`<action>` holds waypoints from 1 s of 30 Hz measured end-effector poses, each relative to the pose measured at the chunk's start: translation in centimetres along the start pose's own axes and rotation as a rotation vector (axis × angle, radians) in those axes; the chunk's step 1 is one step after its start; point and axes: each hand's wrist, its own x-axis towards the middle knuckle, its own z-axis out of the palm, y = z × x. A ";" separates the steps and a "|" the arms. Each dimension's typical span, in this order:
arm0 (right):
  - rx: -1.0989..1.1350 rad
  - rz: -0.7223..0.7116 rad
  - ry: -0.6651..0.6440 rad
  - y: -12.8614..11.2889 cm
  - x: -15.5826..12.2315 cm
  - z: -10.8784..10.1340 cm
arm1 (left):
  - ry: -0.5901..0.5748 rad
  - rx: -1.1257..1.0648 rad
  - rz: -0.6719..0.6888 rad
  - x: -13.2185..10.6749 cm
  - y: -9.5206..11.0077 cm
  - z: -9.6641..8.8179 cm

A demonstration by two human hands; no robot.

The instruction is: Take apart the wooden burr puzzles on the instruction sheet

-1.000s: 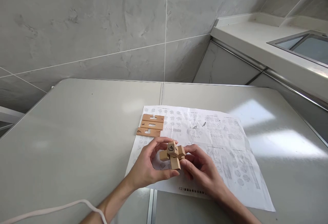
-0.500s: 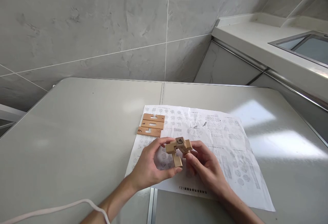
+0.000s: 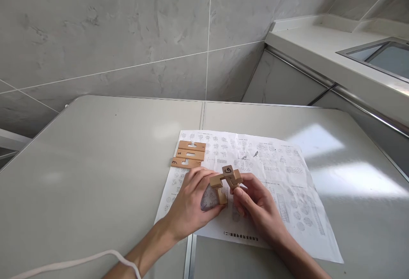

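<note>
A small wooden puzzle assembly (image 3: 225,180) of interlocked notched bars, one end marked with a black figure, is held just above a printed instruction sheet (image 3: 275,172). My left hand (image 3: 191,202) grips its lower bar between thumb and fingers. My right hand (image 3: 255,204) pinches its right side with fingers curled. Three loose flat wooden bars (image 3: 189,154), numbered and notched, lie side by side at the sheet's far left corner, just beyond my left hand.
The sheet lies on a grey table (image 3: 96,164) with a seam down its middle. A tiled wall stands behind. A white ledge with a metal-framed opening (image 3: 373,55) is at the right. A white cord (image 3: 70,263) runs along my left forearm.
The puzzle assembly has been turned in my hands and shifted slightly right and away; the marked end now faces up at the top. My left fingers have moved in under it.
</note>
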 end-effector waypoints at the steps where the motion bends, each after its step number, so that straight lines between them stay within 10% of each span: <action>1: 0.001 0.000 -0.001 0.0 0.0 0.0 | -0.007 0.003 0.000 0.0 -0.1 0.0; 30: -0.248 -0.076 -0.065 -0.2 -0.5 0.6 | 0.088 -0.204 -0.001 0.2 0.4 -1.2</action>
